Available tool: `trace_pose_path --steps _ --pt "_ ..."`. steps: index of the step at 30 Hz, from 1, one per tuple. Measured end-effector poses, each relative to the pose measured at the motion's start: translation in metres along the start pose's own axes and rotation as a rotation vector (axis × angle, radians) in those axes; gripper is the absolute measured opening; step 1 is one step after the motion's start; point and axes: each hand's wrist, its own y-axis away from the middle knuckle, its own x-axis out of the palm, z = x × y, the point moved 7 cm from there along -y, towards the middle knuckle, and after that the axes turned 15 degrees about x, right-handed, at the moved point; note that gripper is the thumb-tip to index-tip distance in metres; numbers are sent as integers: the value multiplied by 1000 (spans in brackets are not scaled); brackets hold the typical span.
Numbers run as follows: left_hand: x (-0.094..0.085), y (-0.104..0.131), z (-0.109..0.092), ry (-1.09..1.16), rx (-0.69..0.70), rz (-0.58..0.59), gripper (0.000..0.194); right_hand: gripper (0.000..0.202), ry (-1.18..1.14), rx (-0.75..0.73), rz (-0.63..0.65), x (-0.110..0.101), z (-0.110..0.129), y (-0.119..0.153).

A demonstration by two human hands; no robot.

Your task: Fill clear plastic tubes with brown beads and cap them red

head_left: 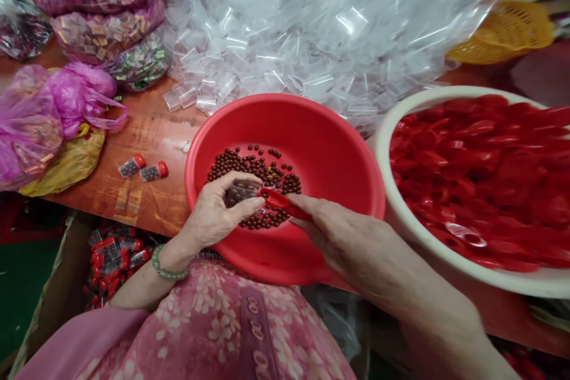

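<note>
While my left hand [218, 206] pinches a clear container [239, 193] over brown balls [228, 163] in the red basin [341, 157], I see room on its right side; my right hand [338, 227] pinches a red plastic piece [276, 199], partly hidden in that grip.

An orange-brown, patterned tabletop [142, 208] with a glossy finish is noted. Pale light is reflected from its surface toward the left. Below the left end of its near edge, a green floor [18, 291] is exposed, and the space directly under that edge is seen in shadow.
</note>
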Motion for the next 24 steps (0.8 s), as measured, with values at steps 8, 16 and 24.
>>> trace_pose_path --steps 8,16,24 --pt "-1 -1 0 -76 -26 -11 22 26 -170 4 -333 -29 6 -8" --pt "16 2 6 59 -61 137 8 38 -738 135 -380 4 12 -17" --pt "18 -1 11 92 -54 169 9 46 -620 -27 -453 5 19 -19"
